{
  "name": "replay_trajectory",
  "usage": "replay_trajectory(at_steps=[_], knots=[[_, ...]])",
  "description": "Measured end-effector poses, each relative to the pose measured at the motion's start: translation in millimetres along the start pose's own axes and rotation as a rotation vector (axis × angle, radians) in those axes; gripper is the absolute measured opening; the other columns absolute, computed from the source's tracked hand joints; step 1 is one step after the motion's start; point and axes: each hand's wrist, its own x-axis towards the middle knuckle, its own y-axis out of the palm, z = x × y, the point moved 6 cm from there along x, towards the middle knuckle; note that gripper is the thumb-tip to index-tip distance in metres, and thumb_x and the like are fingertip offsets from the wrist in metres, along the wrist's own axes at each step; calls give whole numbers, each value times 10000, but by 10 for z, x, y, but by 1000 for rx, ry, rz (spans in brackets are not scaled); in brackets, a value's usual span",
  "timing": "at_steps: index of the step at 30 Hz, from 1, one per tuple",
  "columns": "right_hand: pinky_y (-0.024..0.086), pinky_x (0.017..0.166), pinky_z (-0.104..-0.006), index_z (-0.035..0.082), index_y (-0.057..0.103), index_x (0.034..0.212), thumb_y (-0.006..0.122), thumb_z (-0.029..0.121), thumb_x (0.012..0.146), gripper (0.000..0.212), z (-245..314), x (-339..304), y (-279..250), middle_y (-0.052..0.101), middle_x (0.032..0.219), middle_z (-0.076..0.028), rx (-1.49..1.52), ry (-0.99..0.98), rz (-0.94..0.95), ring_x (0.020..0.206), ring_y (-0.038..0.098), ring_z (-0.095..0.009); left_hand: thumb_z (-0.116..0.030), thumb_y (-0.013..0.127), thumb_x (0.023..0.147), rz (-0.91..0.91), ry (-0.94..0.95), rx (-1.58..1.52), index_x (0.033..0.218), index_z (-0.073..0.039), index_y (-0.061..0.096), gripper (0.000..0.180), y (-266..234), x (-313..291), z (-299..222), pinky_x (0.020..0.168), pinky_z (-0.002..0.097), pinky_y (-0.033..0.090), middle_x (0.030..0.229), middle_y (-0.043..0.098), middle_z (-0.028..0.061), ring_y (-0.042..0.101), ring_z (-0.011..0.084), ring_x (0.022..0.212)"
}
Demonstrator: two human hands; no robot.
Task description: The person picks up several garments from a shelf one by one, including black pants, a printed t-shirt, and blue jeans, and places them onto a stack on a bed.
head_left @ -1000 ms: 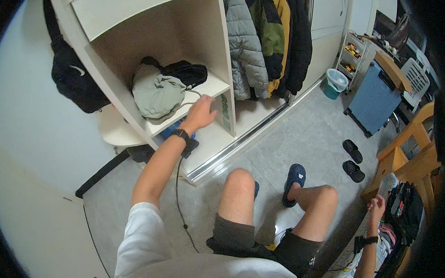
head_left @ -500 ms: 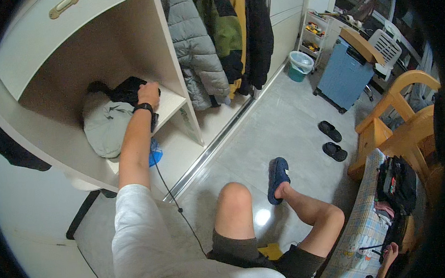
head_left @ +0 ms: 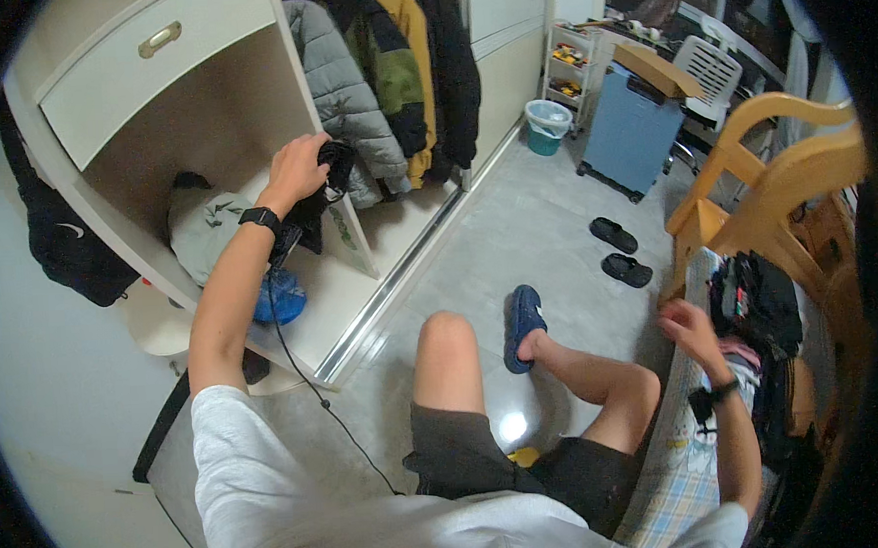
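Observation:
My left hand (head_left: 300, 169), a dark band at its wrist, grips a bunched black cloth item (head_left: 336, 169) at the open front of a cream cabinet cubby (head_left: 237, 126). Part of the item hangs below my wrist, and its exact kind is unclear. Deeper in the cubby lies a pale grey-green fabric bundle (head_left: 202, 226). My right hand (head_left: 691, 328) is raised above the near edge of a bed (head_left: 658, 460), fingers loosely bent and apart with nothing visible in them. Folded dark clothes (head_left: 769, 304) lie on the bed beside it.
Jackets (head_left: 353, 106) hang right of the cubby. A blue bag (head_left: 280, 297) sits below it, near a dangling black cable (head_left: 325, 403). Black slippers (head_left: 625, 270), a blue suitcase (head_left: 627, 129) and a lined bin (head_left: 547, 127) stand on the floor. A black bag (head_left: 70, 241) hangs at left.
My left hand has drawn the black item from inside the cubby out to its front right edge. My right hand has risen from the lower right of the bed. The view has shifted.

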Motion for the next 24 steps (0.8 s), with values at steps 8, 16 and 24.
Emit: replay_trajectory(at_steps=[8,16,24], knots=[[536,996,-408,26,656,1259,788,332,894,495,2124,483,1136,707,1212,-185,-155,-517,212,1158,674,-296,-178,807,792,9,183,-497,1027,-7,694,312,-612,125,-1953,802,464,547,938,726,232,701,435,936],[451,1101,-412,-48,357,1494,924,350,727,1034,2270,352,671,599,1367,-244,186,-467,-122,1295,585,-341,-354,811,911,274,237,-888,1111,29,735,439,-369,212,-3792,796,315,551,952,767,82,685,141,861],[498,876,-317,20,648,1186,664,144,909,304,1741,119,-237,679,1078,-54,558,-157,-212,972,618,-167,-464,736,965,564,247,-1209,1175,-16,691,497,-290,248,-4198,870,299,477,1043,694,14,605,129,965]])
